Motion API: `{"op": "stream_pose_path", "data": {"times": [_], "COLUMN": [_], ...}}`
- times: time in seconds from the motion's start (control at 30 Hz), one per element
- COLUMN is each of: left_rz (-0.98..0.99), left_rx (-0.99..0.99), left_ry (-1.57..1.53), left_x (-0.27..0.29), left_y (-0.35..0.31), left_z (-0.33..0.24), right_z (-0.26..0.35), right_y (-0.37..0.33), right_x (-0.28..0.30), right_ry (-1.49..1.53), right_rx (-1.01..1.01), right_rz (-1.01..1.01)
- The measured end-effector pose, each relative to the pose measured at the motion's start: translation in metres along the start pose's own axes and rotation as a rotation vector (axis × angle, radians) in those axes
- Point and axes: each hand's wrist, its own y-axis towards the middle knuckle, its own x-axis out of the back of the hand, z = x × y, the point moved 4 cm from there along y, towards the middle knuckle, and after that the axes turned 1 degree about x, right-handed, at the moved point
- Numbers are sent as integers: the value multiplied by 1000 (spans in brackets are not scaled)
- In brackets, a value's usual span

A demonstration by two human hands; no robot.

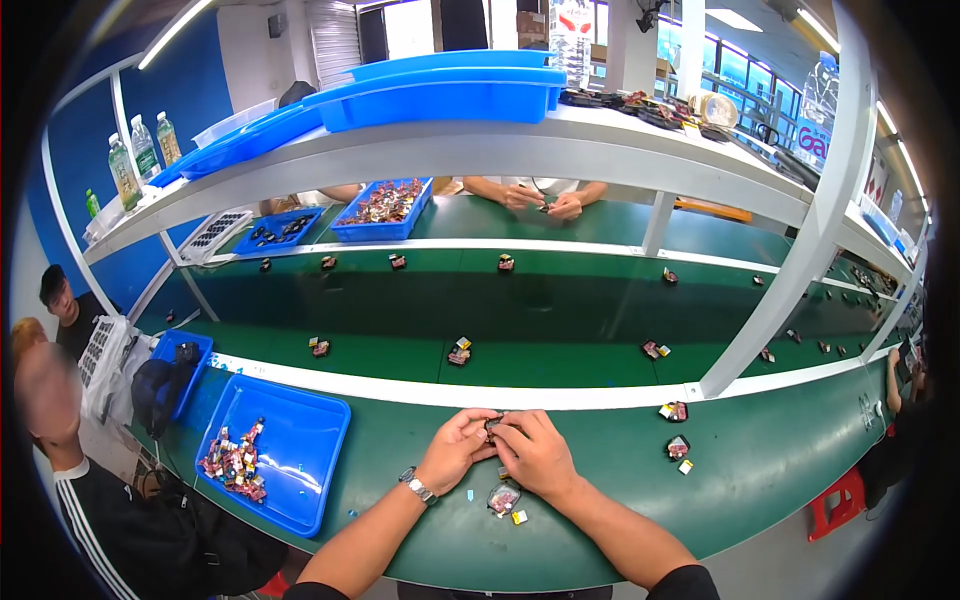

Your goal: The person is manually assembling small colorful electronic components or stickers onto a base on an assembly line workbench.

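Note:
Over the near green bench, my left hand (455,455) and my right hand (538,455) meet, fingers closed round a small dark part (492,428). It looks like a black casing, mostly covered by my fingertips. Just below them lies a small electronic assembly (503,498), reddish inside a dark rim, with a yellow tag (519,517) beside it. To the right of my hands rest two similar black-rimmed assemblies (674,411) (678,447). At the left, a blue tray (335,440) holds a heap of reddish small parts (236,462).
Beyond a white rail (480,392), more assemblies (459,351) sit spaced along a dark green belt (560,310). A white post (790,260) and overhead shelf (480,145) frame the bench. Across it, another person's hands (545,200) work. A person (75,480) sits left; a red stool (838,505) stands right.

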Motion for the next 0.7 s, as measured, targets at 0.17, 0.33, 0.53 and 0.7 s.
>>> {"op": "stream_pose_path", "data": {"times": [0.17, 0.33, 0.53, 0.7], "left_rz": [-14, -26, -54, -54], "left_rx": [10, 14, 1, -12], "left_ry": [9, 38, 57, 72], "left_x": [1, -2, -1, -6], "left_y": [-2, 1, -3, -1], "left_z": [0, 1, -1, -2], "right_z": [5, 0, 1, 1], "right_y": [5, 1, -2, -1], "right_x": [-2, 0, -5, -3], "right_ry": [-20, -21, -33, -51], "right_rx": [16, 9, 0, 6], "right_rz": [-20, -18, -24, -40]}}
